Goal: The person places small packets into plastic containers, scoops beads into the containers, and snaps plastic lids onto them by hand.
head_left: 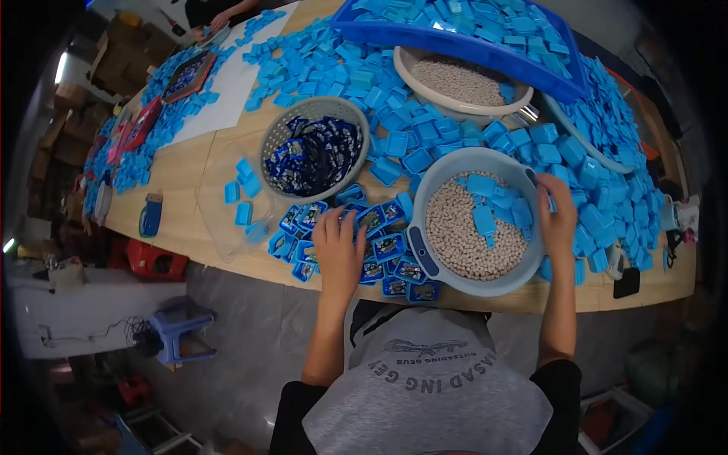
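My left hand [339, 246] lies with fingers spread over a cluster of small blue boxes [389, 246] filled with shiny printed packets. At the right rim of a light blue basin [485, 287], my right hand [560, 216] has its fingers bent around what looks like an empty light blue plastic box [552, 203], partly hidden by the fingers. Inside the basin are many small beige beads [466, 243], with several blue plastic pieces [493, 205] on top. Behind my left hand stands a grey perforated basket [277, 125] holding dark blue packets [318, 155].
Loose blue boxes [599, 201] are heaped to the right and behind. A cream basin [413, 83] of beads sits under a deep blue tray [455, 39]. A clear plastic sheet or lid [216, 208], a phone-like black object [627, 283] and another person's hand [220, 20] also show.
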### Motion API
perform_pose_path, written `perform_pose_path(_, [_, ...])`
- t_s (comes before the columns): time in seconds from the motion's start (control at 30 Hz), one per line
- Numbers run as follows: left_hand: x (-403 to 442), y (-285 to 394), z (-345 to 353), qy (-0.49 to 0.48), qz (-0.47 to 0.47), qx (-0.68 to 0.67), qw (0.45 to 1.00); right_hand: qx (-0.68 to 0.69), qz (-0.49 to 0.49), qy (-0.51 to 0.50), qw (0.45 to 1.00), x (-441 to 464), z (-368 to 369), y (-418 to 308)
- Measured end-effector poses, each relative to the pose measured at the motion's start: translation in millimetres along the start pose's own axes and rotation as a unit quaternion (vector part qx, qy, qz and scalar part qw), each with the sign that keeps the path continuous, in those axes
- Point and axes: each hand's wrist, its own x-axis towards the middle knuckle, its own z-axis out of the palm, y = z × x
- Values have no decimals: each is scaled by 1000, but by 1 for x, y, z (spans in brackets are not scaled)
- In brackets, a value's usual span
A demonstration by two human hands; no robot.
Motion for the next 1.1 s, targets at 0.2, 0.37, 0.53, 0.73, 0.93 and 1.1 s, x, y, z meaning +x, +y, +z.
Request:
perform_pose_path(0.2, [20, -5, 25, 25, 57, 32, 998, 85, 77, -119, 986, -27, 28, -30])
perform_pose_path(0.37, [32, 17, -6, -47, -328, -609, 721, 152, 115, -187, 964, -40, 48, -36])
perform_pose_path(0.53, [32, 36, 9, -188, -332, -759, 528, 165, 88, -185, 965, -45, 58, -35])
perform_pose_path(0.73, [41, 68, 27, -169, -258, -577, 756, 203, 142, -181, 952, -55, 50, -20])
perform_pose_path(0.93, [20, 16, 8, -85, -58, -129, 986, 194, 116, -177, 958, -59, 54, -15])
perform_pose_path(1.1, [4, -8, 21, -80, 46, 59, 994, 188, 106, -197, 956, -58, 60, -16])
